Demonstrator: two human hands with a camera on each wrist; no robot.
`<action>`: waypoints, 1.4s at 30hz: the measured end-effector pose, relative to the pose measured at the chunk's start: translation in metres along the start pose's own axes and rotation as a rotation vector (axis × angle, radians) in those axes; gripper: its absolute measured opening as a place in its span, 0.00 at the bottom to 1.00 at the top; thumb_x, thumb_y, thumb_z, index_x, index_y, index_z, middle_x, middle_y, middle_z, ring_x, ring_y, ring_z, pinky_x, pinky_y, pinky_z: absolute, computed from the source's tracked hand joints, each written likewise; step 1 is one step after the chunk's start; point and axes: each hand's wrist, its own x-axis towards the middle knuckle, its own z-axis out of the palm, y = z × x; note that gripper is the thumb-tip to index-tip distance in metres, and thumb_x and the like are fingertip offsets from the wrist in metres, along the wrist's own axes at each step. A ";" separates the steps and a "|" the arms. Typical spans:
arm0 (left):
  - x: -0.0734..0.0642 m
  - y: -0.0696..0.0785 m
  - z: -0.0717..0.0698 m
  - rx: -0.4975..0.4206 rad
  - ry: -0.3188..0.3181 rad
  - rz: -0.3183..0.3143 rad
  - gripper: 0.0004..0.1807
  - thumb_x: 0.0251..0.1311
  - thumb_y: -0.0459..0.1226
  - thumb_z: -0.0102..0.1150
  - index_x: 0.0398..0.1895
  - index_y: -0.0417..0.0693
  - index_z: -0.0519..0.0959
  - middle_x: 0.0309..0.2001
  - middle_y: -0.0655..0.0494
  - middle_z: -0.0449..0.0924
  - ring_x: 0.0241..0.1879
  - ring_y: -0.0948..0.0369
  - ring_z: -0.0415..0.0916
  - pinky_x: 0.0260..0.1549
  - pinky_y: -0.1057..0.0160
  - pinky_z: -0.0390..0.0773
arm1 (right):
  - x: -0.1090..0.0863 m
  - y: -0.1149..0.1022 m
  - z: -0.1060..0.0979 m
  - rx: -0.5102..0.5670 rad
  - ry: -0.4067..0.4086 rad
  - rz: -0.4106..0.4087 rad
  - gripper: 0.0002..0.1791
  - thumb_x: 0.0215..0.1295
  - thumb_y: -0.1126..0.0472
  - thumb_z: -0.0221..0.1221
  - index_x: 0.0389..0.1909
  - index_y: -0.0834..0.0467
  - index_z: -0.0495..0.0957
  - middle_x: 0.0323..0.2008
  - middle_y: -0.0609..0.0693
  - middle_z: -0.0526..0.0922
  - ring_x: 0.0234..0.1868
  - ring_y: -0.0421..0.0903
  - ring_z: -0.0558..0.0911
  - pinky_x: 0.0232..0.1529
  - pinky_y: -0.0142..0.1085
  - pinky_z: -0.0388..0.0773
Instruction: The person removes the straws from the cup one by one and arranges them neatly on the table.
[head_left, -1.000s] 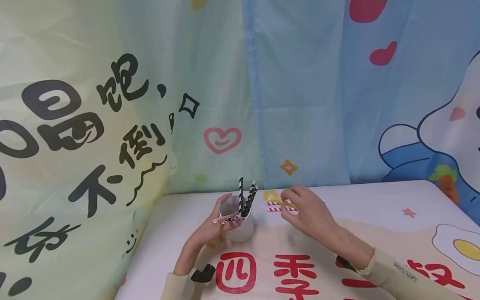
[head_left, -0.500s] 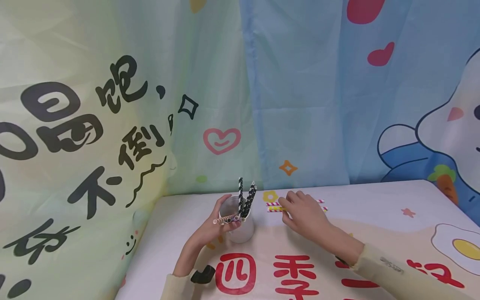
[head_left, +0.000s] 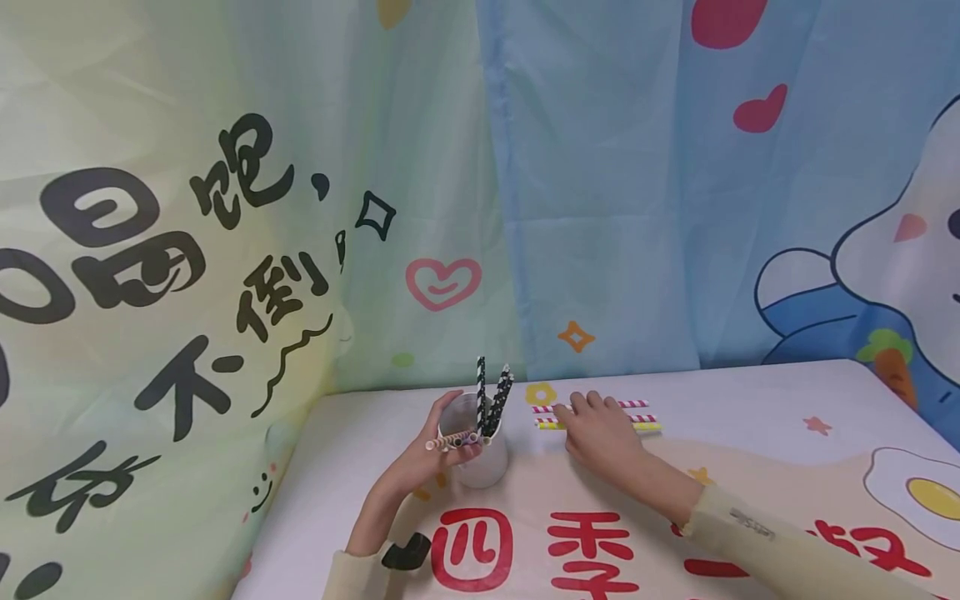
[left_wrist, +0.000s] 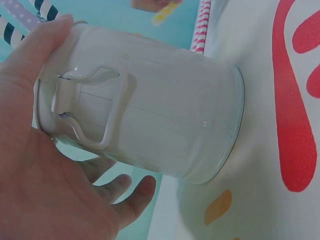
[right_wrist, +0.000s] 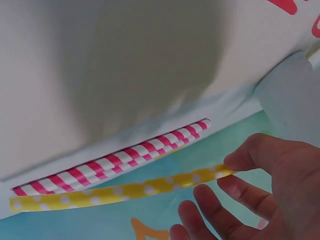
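Observation:
My left hand [head_left: 420, 454] grips a white cup [left_wrist: 160, 105] with a small loop handle, near its rim. Several black-and-white patterned paper straws [head_left: 495, 404] stand up out of the cup, and others [head_left: 452, 439] with pinkish stripes lean over its near rim. My right hand [head_left: 606, 429] is low over the table right of the cup. Its thumb and index finger pinch a yellow straw with white dots [right_wrist: 135, 191], lying along pink-and-white striped straws [right_wrist: 115, 162]. The part of the yellow straw beyond my fingers is hidden in the right wrist view.
The table [head_left: 750, 408] carries a printed cloth with large red characters. A patterned curtain [head_left: 600, 208] hangs right behind the table's back edge, and another printed sheet [head_left: 187, 333] hangs at the left.
My right hand has brought the yellow straw down and toward me, from above the striped straws to their near side. The left hand and cup have stayed in place.

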 end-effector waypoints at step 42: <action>0.000 -0.001 -0.001 -0.025 -0.023 0.005 0.48 0.66 0.38 0.63 0.79 0.63 0.41 0.58 0.38 0.77 0.55 0.52 0.82 0.61 0.47 0.77 | 0.012 -0.009 0.036 -0.093 -0.085 0.007 0.36 0.45 0.52 0.79 0.57 0.57 0.79 0.50 0.59 0.82 0.54 0.58 0.80 0.53 0.53 0.81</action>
